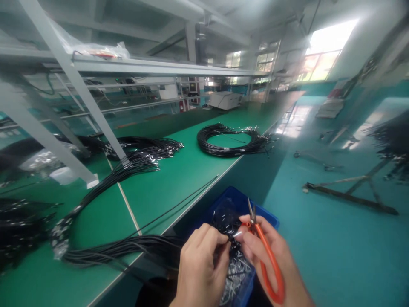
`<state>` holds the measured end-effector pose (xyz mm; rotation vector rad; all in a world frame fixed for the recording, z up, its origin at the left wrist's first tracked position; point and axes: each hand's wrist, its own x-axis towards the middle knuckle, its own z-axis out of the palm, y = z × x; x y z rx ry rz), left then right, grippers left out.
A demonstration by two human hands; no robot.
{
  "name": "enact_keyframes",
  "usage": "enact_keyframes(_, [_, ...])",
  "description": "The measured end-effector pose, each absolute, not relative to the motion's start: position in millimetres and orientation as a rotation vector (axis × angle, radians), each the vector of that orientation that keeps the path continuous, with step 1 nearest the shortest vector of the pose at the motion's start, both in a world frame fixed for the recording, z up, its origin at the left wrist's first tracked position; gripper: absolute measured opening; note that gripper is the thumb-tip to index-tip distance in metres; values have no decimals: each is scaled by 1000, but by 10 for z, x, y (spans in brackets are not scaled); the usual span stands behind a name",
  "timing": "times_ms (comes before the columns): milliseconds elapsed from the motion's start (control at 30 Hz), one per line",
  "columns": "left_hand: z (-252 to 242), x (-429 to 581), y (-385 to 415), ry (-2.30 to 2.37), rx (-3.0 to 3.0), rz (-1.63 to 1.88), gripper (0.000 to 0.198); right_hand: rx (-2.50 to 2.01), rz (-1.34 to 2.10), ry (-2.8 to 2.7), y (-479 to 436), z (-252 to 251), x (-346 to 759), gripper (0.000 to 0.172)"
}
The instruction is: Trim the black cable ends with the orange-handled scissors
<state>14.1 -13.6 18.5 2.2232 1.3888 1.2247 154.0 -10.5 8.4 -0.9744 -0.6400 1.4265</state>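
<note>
My right hand [260,247] is closed around a pair of scissors with orange handles [270,262]. The blades point up and away, slightly parted, and a small shiny piece shows at the thumb tip. Close beside it, my left hand [203,260] pinches something small and dark at its fingertips; what it is stays hidden. Both hands are over a blue bin [271,218] holding small black pieces and clear or silvery bits. A bundle of black cables [128,249] curves over the green bench and passes behind my left hand.
On the green bench [172,187] lie a coil of black cable [220,149] and more cable bundles [150,149] with metal ends. White shelf posts [92,98] rise at the left. A wheeled stand [351,196] is on the floor at the right.
</note>
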Motion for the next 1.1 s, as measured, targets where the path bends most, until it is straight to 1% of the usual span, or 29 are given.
enact_keyframes(167, [143, 167, -161, 1411, 2231, 1230, 13, -1001, 1323, -647, -100, 120, 1349, 32])
enact_keyframes(267, [144, 158, -170, 1423, 2196, 1251, 14, -978, 1239, -668, -144, 144, 1278, 34])
enact_keyframes(533, [234, 144, -133, 1408, 1929, 1267, 14, -811, 1427, -655, -163, 40, 1325, 37])
enact_keyframes(700, [246, 161, -135, 1474, 1774, 1248, 17, -852, 1412, -678, -144, 8, 1324, 34])
enact_keyframes(933, [217, 161, -147, 1525, 1978, 1193, 18, -958, 1354, -641, -162, 72, 1278, 40])
enact_keyframes(1000, [201, 170, -159, 1569, 2066, 1143, 17, -1044, 1281, -671, -167, 88, 1266, 41])
enact_keyframes(1100, [151, 192, -183, 1637, 2217, 1118, 18, -1155, 1111, -728, -174, 83, 1247, 37])
